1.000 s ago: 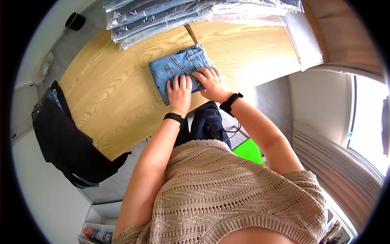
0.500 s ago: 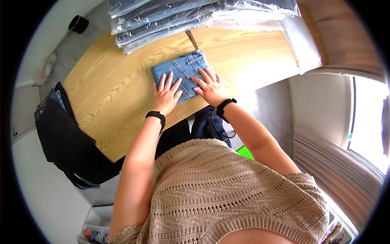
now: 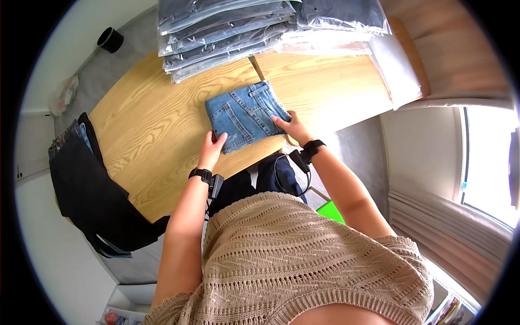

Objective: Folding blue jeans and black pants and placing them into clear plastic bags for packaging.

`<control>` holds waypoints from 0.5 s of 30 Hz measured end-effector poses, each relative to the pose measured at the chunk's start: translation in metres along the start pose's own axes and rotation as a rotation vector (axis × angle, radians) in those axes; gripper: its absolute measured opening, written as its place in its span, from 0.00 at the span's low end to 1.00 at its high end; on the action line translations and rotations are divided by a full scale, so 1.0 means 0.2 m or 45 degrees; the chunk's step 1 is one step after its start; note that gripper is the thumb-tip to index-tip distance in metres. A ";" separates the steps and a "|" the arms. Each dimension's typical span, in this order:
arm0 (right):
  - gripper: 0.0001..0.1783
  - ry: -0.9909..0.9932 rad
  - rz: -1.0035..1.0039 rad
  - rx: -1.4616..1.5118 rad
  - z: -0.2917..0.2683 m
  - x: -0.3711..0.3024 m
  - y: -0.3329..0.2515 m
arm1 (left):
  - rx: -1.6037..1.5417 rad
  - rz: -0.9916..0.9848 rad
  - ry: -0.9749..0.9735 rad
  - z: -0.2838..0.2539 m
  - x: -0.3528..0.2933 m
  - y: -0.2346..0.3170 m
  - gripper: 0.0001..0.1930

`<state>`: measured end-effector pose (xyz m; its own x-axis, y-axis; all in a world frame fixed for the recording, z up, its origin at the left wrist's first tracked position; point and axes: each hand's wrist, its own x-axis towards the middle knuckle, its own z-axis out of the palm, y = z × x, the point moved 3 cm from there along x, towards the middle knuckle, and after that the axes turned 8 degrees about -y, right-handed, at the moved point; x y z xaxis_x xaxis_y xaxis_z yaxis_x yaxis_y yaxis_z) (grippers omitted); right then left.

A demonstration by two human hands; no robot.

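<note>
Folded, unbagged jeans (image 3: 241,118), edges pinched by left hand (image 3: 210,149) and right hand (image 3: 296,129); bagged garments (image 3: 227,38) at twelve o'clock, black trousers (image 3: 97,189) at eight.

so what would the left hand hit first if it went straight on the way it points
The folded jeans: the left hand already touches their near left edge. Further along that line, across the wooden table, probably comes the stack of bagged garments, though depth is hard to judge.
</note>
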<state>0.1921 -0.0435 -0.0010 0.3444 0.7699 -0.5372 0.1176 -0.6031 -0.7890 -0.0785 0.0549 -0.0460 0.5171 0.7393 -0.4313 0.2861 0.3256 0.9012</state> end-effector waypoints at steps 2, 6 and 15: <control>0.46 0.000 0.084 0.012 0.01 0.02 -0.03 | -0.028 -0.003 -0.007 0.02 0.02 0.01 0.25; 0.43 -0.015 0.050 0.026 0.06 0.05 -0.04 | -0.021 -0.047 -0.012 0.00 0.00 0.00 0.24; 0.30 -0.012 -0.094 -0.094 -0.20 0.20 0.00 | 0.904 0.185 0.551 0.10 -0.14 0.26 0.30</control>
<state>0.2438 -0.0199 -0.0101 0.3236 0.8147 -0.4812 0.2110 -0.5579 -0.8026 -0.0622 0.0393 0.0121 0.2747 0.9529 -0.1284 0.7548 -0.1310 0.6427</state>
